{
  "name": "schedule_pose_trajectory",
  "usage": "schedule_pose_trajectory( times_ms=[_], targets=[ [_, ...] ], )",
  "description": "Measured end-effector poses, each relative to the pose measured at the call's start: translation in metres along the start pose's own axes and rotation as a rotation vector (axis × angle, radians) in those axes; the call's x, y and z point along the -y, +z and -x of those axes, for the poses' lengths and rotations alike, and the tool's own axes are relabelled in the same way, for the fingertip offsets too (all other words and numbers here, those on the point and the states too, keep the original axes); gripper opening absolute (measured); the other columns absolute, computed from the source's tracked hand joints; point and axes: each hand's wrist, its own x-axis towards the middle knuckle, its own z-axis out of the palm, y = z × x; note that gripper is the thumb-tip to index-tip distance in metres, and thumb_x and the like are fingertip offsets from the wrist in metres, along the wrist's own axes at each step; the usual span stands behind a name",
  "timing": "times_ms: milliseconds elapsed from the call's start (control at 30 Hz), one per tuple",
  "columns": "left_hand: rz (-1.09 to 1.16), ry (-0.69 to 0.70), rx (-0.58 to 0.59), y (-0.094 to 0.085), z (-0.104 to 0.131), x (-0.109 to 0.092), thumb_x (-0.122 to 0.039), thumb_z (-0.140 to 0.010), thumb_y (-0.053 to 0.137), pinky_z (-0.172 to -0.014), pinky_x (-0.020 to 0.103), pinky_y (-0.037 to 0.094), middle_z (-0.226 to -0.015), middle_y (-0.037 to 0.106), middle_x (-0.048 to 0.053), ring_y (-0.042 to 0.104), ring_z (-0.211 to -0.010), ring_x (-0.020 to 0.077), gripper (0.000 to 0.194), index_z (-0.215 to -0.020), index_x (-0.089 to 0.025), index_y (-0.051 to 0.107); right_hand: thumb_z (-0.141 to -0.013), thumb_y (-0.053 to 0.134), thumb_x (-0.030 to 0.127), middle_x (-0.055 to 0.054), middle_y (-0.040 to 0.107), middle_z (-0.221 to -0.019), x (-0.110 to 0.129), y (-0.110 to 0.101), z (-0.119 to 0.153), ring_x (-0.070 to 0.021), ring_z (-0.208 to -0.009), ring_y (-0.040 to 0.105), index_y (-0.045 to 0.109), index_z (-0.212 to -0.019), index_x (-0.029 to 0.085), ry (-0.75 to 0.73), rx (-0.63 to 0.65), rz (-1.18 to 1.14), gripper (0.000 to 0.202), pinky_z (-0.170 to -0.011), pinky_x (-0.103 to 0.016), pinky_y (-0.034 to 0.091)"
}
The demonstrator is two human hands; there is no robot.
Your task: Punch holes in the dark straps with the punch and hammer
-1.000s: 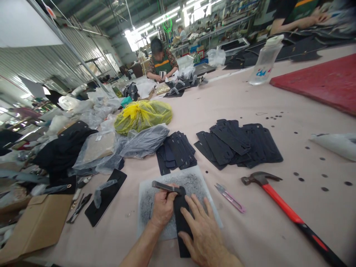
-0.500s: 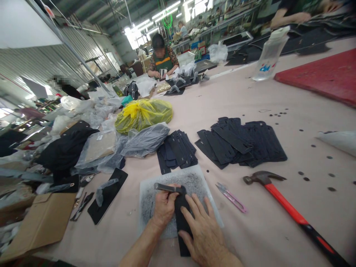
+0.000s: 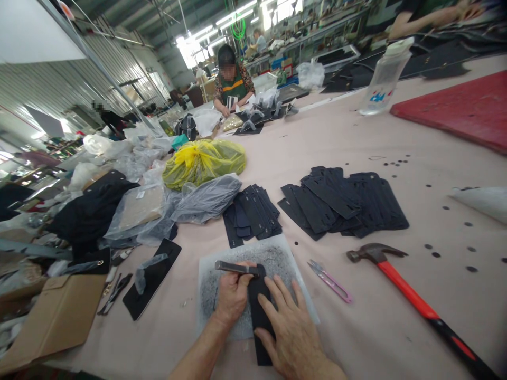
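Left hand (image 3: 232, 296) closed round tool (image 3: 233, 267), end at strip's far end, contact unclear. Strip (image 3: 258, 309) just right of that grip, long axis near-to-far, near end past board (image 3: 279, 250) edge. Right hand (image 3: 293, 328) flat on strip, fingers spread, gripping nothing.

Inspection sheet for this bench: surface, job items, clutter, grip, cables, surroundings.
Surface: pinkish table; dark discs at right.
Job items: black strip on speckled board; metal tool at strip's far end.
Clutter: hammer, pink snips right of board; yellow bag beyond, left.
Grip: left hand holds metal tool; right hand flat on strip.
Cables: green coil hanging in background; cable or hose, cannot tell.
Surroundings: co-worker across table; another person's arm, upper right.
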Motion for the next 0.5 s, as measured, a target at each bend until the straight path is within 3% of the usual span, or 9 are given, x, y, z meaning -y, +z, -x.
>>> schedule_pose_trajectory(
  times_ms=[500],
  targets=[
    [-0.307, 0.187, 0.02, 0.0098, -0.0012, 0.0034, -0.014, -0.088, 0.045, -0.09, 0.033, 0.054, -0.102, 0.073, 0.007, 0.068, -0.099, 0.0211, 0.026, -0.101, -0.019, 0.066, -0.077, 0.061, 0.022, -0.013, 0.037, -0.15, 0.0019, -0.0003, 0.0012, -0.0347, -0.142, 0.022, 0.051, -0.133, 0.02, -0.008, -0.005, 0.016, 0.057, -0.113, -0.062, 0.01]
  ],
)
